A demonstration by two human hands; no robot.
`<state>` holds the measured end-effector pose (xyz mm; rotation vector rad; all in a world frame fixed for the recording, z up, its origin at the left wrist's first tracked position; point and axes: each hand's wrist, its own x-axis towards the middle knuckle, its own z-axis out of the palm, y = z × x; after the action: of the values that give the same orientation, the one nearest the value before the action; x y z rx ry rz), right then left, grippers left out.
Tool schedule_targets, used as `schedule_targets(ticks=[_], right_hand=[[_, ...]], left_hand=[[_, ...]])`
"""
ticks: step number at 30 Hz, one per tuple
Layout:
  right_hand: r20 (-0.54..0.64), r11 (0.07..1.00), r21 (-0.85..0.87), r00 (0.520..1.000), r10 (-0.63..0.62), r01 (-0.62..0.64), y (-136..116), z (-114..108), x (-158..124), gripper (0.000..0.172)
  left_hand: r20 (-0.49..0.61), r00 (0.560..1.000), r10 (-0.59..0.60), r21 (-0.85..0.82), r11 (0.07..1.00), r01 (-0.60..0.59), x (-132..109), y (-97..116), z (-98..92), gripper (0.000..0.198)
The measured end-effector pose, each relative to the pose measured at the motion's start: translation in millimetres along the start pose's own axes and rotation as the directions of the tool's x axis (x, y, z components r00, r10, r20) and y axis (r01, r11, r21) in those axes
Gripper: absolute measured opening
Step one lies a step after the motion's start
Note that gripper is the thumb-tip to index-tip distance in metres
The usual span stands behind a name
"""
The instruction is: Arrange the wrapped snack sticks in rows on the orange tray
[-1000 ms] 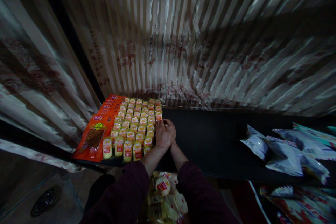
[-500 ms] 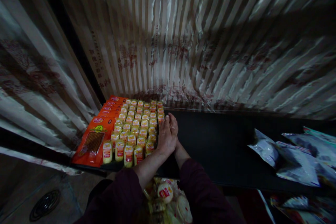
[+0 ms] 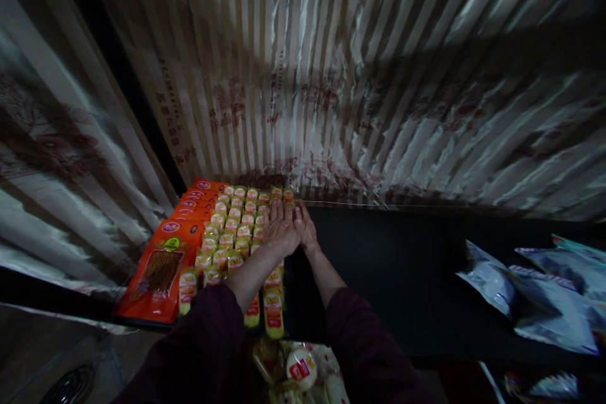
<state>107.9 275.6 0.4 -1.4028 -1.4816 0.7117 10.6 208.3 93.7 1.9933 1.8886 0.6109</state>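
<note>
Rows of small yellow-wrapped snack cakes (image 3: 235,226) stand packed together on a black shelf (image 3: 379,265). My left hand (image 3: 282,230) lies flat over the tops of the right-hand rows, its fingers stretched toward the back. Against the right side of these rows rests my right hand (image 3: 307,228), with straight fingers pointing the same way. The two hands touch or nearly touch at the rows' edge. Neither is wrapped round a cake. My left forearm hides part of the front rows.
Orange snack packets (image 3: 158,278) overlap in a line left of the cakes. Silvery bags (image 3: 552,303) lie at the shelf's right end. Below the front edge is a heap of wrapped round cakes (image 3: 302,368). Striped sheeting (image 3: 331,76) hangs behind the shelf.
My left hand has moved left from the side of the rows onto their tops, and its fingers have spread. My right hand now lies along the rows' right side. The view has shifted slightly.
</note>
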Motion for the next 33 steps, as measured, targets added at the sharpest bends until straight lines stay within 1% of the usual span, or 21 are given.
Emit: schedule_targets(ticks=[2, 3, 6, 9, 14, 21, 24, 28, 30, 33], right_hand=[[0.034, 0.996, 0.033, 0.996, 0.086, -0.087, -6.8, -2.1, 1.9, 0.059], [0.052, 0.993, 0.05, 0.993, 0.107, -0.109, -9.8, -2.4, 2.6, 0.06], [0.084, 0.991, 0.092, 0.993, 0.085, -0.093, -15.9, -0.3, 3.4, 0.062], [0.085, 0.992, 0.095, 0.994, 0.071, -0.079, -18.1, 3.3, 2.1, 0.064], [0.096, 0.993, 0.08, 0.992, 0.077, -0.085, -21.0, 5.2, -0.5, 0.068], [0.125, 0.996, 0.028, 0.989, 0.082, -0.086, -24.3, 4.5, -0.4, 0.071], [0.082, 0.996, 0.041, 0.994, 0.077, -0.08, -21.9, 4.7, -1.2, 0.07], [0.009, 0.993, 0.039, 0.994, 0.113, -0.113, -20.3, 6.2, -3.8, 0.07], [0.006, 0.992, 0.031, 0.993, 0.119, -0.119, -21.0, 8.3, -4.7, 0.07], [0.014, 0.996, 0.029, 0.996, 0.087, -0.088, -21.9, 13.0, -4.9, 0.068]], left_hand=[[0.012, 1.0, -0.009, 0.044, 0.999, 0.008, 7.0, -8.1, -3.2, 0.057], [0.023, 1.0, -0.012, 0.071, 0.997, 0.01, 10.1, -12.0, -4.4, 0.056], [0.046, 0.998, -0.037, 0.15, 0.988, 0.03, 17.1, -20.5, -5.6, 0.055], [0.052, 0.997, -0.057, 0.24, 0.97, 0.043, 20.9, -24.0, -4.4, 0.057], [0.066, 0.998, -0.019, 0.349, 0.937, -0.006, 22.1, -26.5, -1.6, 0.056], [0.032, 0.999, 0.016, 0.357, 0.934, -0.026, 23.2, -30.5, 4.9, 0.055], [0.029, 0.999, 0.016, 0.342, 0.939, -0.025, 23.9, -30.0, 3.6, 0.055], [0.029, 0.999, 0.021, 0.333, 0.943, -0.029, 22.8, -28.8, -2.4, 0.055], [0.038, 0.999, 0.02, 0.34, 0.94, -0.031, 22.0, -28.5, -4.4, 0.054], [0.049, 0.998, 0.029, 0.346, 0.937, -0.044, 21.6, -28.8, -3.7, 0.054]])
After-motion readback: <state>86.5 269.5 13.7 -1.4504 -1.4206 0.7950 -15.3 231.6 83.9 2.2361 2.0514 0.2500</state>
